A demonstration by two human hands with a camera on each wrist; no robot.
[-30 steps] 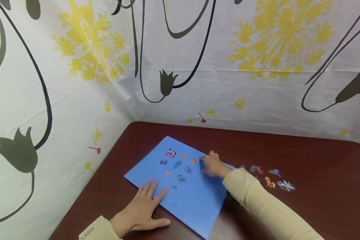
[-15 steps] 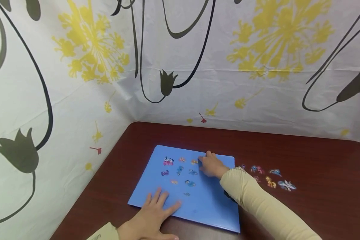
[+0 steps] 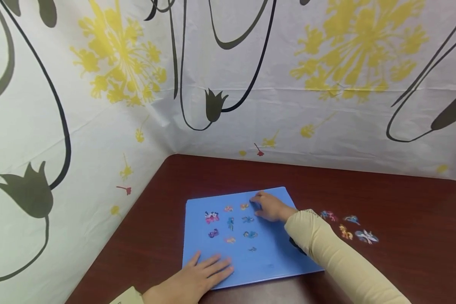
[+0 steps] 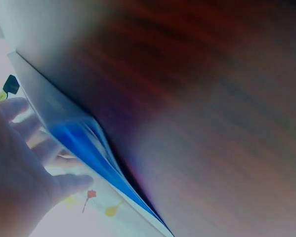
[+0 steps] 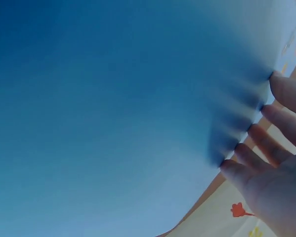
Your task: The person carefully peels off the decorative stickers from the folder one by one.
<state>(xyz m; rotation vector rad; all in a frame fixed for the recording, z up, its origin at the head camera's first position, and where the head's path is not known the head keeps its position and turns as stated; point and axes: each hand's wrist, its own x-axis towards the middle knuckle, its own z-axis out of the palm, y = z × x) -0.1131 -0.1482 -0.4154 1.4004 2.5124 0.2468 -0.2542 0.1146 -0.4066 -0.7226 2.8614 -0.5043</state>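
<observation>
A blue folder (image 3: 275, 242) lies on the dark red-brown table, with several small cartoon pony stickers on its cover. My left hand (image 3: 197, 276) rests with spread fingers over the near left corner; in the left wrist view its straight fingers (image 4: 46, 149) are beside the folder's edge, where layers show. The fingertips of my right hand (image 3: 271, 207) touch the cover near the far edge, just right of an orange pony sticker (image 3: 244, 206). In the right wrist view those fingers (image 5: 270, 143) stand spread with their tips on the blue surface. Neither hand grips anything.
Several loose pony stickers, among them an orange one (image 3: 345, 232) and a white-and-blue one (image 3: 366, 236), lie on the table (image 3: 414, 236) right of the folder. A white patterned cloth (image 3: 232, 71) stands behind and along the left side.
The folder has turned counterclockwise, its near right corner swinging away from me and its far left corner towards me. My left hand has moved slightly right with it; the right fingertips stay near the same spot.
</observation>
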